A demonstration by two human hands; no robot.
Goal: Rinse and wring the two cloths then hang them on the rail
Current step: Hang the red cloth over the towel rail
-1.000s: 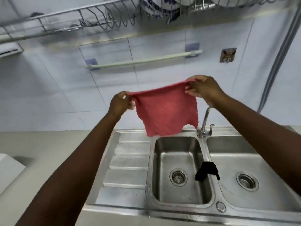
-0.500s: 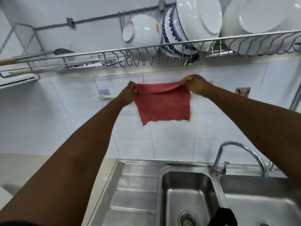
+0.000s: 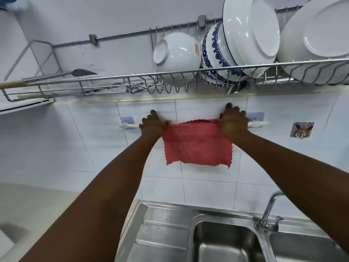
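The red cloth (image 3: 196, 146) is being held spread out against the tiled wall, right at the pale rail (image 3: 257, 124). Its top edge is being pinched at the left corner by the left hand (image 3: 153, 125) and at the right corner by the right hand (image 3: 233, 122), each grip closed tight on the fabric. The cloth is hanging flat below the rail, scalloped hem down, well above the steel sink (image 3: 222, 241). Bowls are being carried in the dish rack (image 3: 170, 74) overhead.
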